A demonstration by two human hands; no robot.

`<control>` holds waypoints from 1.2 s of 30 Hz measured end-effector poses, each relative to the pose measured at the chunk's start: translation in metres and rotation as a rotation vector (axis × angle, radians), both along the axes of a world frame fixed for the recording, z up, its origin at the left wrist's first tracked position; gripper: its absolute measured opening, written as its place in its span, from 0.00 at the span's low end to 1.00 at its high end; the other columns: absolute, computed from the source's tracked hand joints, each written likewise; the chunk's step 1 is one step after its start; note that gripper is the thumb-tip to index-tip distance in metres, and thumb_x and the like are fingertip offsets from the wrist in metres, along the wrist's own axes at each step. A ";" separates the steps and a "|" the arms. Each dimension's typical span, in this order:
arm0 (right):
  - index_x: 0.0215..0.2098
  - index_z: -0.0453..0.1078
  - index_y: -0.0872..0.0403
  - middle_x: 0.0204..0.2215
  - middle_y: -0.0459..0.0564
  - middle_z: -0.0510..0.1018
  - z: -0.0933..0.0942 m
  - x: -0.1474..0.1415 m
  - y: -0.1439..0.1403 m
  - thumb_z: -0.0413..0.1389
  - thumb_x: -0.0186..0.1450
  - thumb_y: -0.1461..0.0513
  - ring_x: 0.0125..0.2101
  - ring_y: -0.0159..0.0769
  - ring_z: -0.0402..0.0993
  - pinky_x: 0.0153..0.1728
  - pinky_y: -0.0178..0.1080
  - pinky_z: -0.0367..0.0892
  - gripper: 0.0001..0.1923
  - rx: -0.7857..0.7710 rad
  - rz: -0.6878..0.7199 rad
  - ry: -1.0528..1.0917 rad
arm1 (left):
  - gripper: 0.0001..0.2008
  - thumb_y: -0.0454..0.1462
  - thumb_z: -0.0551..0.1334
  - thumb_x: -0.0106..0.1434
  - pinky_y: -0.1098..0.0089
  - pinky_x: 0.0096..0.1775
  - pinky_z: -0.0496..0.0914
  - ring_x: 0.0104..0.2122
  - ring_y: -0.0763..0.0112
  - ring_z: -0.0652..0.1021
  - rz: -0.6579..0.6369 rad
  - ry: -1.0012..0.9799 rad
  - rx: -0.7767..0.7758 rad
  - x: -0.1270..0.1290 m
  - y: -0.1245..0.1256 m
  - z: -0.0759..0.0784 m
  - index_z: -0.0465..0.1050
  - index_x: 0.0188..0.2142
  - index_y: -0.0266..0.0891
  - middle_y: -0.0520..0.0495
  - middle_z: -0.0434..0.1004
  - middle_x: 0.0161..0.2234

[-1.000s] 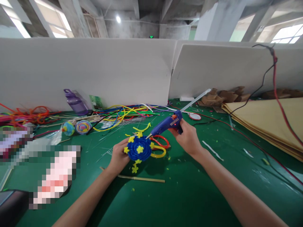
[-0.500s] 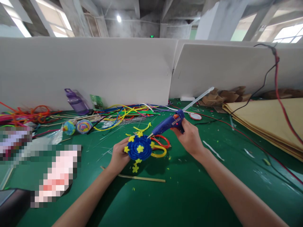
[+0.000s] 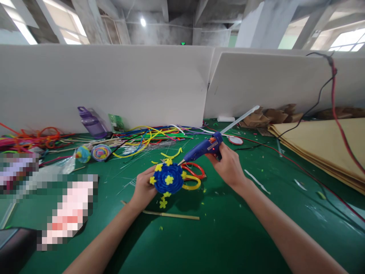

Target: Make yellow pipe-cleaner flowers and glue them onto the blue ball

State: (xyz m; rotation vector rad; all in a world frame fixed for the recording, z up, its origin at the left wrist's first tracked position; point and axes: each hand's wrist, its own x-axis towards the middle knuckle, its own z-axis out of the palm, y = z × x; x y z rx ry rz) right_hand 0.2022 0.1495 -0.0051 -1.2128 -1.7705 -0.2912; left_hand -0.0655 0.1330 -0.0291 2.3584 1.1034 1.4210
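Observation:
My left hand (image 3: 145,190) is closed on a round blue pipe-cleaner disc (image 3: 162,183) with yellow star-like flowers around its rim and one at its centre. Its fingers are partly hidden behind the disc. My right hand (image 3: 228,163) grips a blue hot glue gun (image 3: 199,149), with a long clear glue stick (image 3: 241,118) jutting from its back. The gun's nozzle is at the disc's upper right edge; whether it touches cannot be told. Behind the disc lie scissors with red and yellow handles (image 3: 191,186). A loose yellow flower (image 3: 163,204) shows just below the disc.
A thin wooden stick (image 3: 179,216) lies in front of my left hand. Colourful pipe cleaners (image 3: 145,137), two coiled discs (image 3: 101,152) and a purple bottle (image 3: 92,123) stretch along the back left. Brown paper sheets (image 3: 319,140) and a red cable (image 3: 302,165) are at right.
Almost nothing differs. Both hands, the disc and the glue gun keep nearly the same place, with only a very slight shift of the disc.

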 end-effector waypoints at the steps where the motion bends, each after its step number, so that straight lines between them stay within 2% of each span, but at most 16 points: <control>1: 0.41 0.65 0.57 0.28 0.52 0.76 0.002 -0.001 -0.001 0.55 0.61 0.53 0.27 0.40 0.73 0.27 0.40 0.68 0.17 -0.014 -0.005 0.015 | 0.07 0.32 0.60 0.52 0.71 0.31 0.72 0.28 0.66 0.77 0.008 0.005 -0.014 0.000 0.000 0.000 0.73 0.19 0.37 0.44 0.78 0.26; 5: 0.42 0.64 0.56 0.24 0.49 0.75 0.006 -0.003 -0.003 0.56 0.58 0.50 0.23 0.38 0.71 0.26 0.39 0.67 0.21 -0.060 0.017 0.060 | 0.07 0.33 0.60 0.52 0.72 0.31 0.72 0.28 0.67 0.77 0.036 0.020 -0.036 0.000 0.000 -0.001 0.73 0.20 0.37 0.43 0.78 0.27; 13: 0.42 0.61 0.56 0.26 0.50 0.73 0.005 -0.002 -0.004 0.51 0.63 0.56 0.24 0.37 0.71 0.26 0.38 0.66 0.13 -0.004 0.069 -0.074 | 0.09 0.32 0.60 0.54 0.74 0.31 0.71 0.27 0.69 0.77 -0.004 0.013 0.013 0.000 0.001 -0.001 0.71 0.19 0.37 0.45 0.77 0.25; 18: 0.42 0.60 0.58 0.26 0.53 0.73 0.001 0.002 -0.002 0.47 0.64 0.59 0.26 0.41 0.71 0.24 0.40 0.66 0.11 0.081 0.042 -0.196 | 0.10 0.32 0.60 0.54 0.74 0.30 0.70 0.26 0.70 0.75 0.002 0.015 -0.007 -0.002 0.001 -0.001 0.70 0.18 0.37 0.46 0.76 0.24; 24: 0.41 0.60 0.57 0.27 0.53 0.73 0.000 0.006 0.000 0.47 0.64 0.60 0.25 0.41 0.71 0.24 0.40 0.65 0.10 0.091 0.013 -0.211 | 0.11 0.31 0.59 0.54 0.75 0.29 0.69 0.25 0.71 0.75 0.014 -0.007 -0.010 -0.002 0.001 0.001 0.69 0.16 0.37 0.46 0.77 0.26; 36: 0.41 0.60 0.58 0.28 0.56 0.74 0.003 0.006 -0.001 0.48 0.64 0.61 0.28 0.44 0.73 0.26 0.41 0.66 0.09 0.073 0.021 -0.231 | 0.10 0.29 0.60 0.53 0.76 0.29 0.68 0.23 0.73 0.73 -0.008 -0.012 0.054 -0.003 -0.001 0.002 0.69 0.17 0.36 0.48 0.72 0.23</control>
